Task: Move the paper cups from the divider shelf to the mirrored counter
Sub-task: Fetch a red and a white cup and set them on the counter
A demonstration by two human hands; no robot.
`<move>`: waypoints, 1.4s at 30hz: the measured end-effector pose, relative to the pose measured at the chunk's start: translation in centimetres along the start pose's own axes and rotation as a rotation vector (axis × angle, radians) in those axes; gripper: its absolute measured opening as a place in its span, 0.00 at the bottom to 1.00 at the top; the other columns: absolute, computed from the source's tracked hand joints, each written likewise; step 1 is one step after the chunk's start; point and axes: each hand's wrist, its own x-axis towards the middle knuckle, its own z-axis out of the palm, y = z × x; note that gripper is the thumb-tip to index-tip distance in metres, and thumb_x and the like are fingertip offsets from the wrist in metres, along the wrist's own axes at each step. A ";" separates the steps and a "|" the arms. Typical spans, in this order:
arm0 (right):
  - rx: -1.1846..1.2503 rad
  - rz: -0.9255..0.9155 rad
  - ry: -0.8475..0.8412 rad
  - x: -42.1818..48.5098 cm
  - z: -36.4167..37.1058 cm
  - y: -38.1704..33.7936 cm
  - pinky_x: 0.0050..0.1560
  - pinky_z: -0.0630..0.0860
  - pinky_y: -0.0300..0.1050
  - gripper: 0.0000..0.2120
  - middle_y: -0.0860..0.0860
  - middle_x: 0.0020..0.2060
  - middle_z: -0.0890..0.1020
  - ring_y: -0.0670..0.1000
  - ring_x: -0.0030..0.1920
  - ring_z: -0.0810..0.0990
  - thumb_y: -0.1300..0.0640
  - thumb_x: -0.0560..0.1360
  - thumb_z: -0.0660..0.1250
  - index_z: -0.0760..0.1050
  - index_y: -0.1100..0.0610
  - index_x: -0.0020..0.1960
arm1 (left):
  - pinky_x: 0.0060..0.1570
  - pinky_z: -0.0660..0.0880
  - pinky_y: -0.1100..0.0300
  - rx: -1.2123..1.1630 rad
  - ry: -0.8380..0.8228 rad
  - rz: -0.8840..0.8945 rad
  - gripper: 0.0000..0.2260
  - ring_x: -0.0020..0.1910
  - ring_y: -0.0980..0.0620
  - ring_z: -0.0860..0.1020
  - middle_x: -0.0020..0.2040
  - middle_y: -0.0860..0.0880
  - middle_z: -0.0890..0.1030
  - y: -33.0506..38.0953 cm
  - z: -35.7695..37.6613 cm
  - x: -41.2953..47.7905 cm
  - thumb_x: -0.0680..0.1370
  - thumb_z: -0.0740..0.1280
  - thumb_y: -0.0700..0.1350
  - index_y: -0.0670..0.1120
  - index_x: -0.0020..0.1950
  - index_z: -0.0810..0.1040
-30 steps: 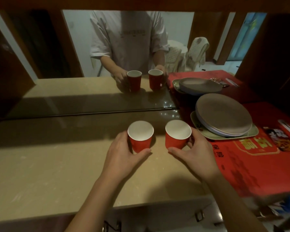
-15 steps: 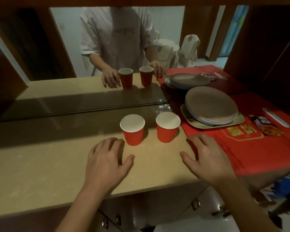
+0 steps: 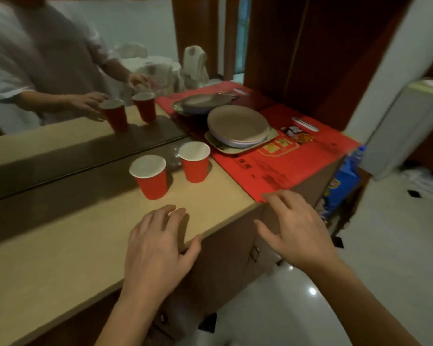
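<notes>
Two red paper cups are standing upright on the beige mirrored counter, the left cup nearer me, the right cup farther, both showing only white insides. My left hand is hovering spread and empty over the counter's near edge. My right hand is hanging spread and empty beside a red box bearing stacked plates.

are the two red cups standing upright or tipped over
Upright. Both red cups stand on their bases on the counter, white rims facing up.
</notes>
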 end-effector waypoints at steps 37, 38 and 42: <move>-0.270 0.988 0.207 -33.5 -18.8 43.6 0.54 0.76 0.50 0.24 0.53 0.58 0.78 0.54 0.58 0.76 0.44 0.73 0.65 0.74 0.55 0.65 | 0.56 0.72 0.50 -0.240 -0.249 1.036 0.24 0.62 0.49 0.73 0.63 0.49 0.77 63.0 16.7 0.9 0.74 0.65 0.60 0.48 0.66 0.75; -0.268 0.995 0.210 -33.9 -19.1 45.0 0.54 0.76 0.50 0.24 0.53 0.58 0.78 0.54 0.58 0.76 0.44 0.73 0.66 0.74 0.55 0.65 | 0.56 0.72 0.51 -0.241 -0.258 1.046 0.25 0.62 0.49 0.73 0.63 0.49 0.77 64.5 17.2 1.1 0.74 0.66 0.60 0.48 0.66 0.75; -0.270 1.033 0.196 -34.7 -20.2 50.0 0.53 0.77 0.50 0.24 0.54 0.58 0.79 0.54 0.58 0.76 0.45 0.73 0.66 0.74 0.55 0.65 | 0.57 0.73 0.51 -0.270 -0.286 1.074 0.25 0.62 0.49 0.73 0.63 0.48 0.77 69.9 19.2 2.0 0.75 0.65 0.60 0.48 0.67 0.74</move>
